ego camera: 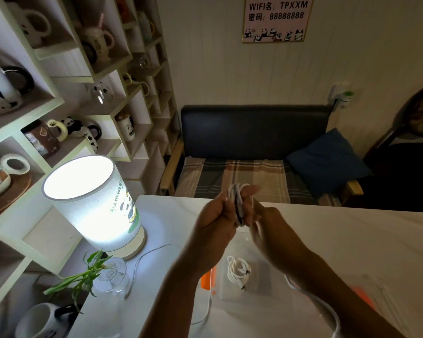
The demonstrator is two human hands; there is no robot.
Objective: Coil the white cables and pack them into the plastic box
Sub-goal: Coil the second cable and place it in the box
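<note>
My left hand point(216, 213) grips a small coil of white cable point(237, 198), held up above the table. My right hand point(266, 223) touches the same coil from the right, its fingers pinching the loops. A loose tail of the cable point(327, 306) hangs down past my right forearm toward the bottom edge. Below my hands stands the clear plastic box point(261, 295) with orange latches. Inside it lies another coiled white cable point(238, 269), its plug ends showing.
A lit panda lamp point(93, 198) stands at the left of the white table point(352, 235), its cord trailing forward. A glass vase with a green plant point(108, 274) sits beside it. The box's lid point(374, 291) lies right. Shelves of mugs fill the left; a sofa stands behind.
</note>
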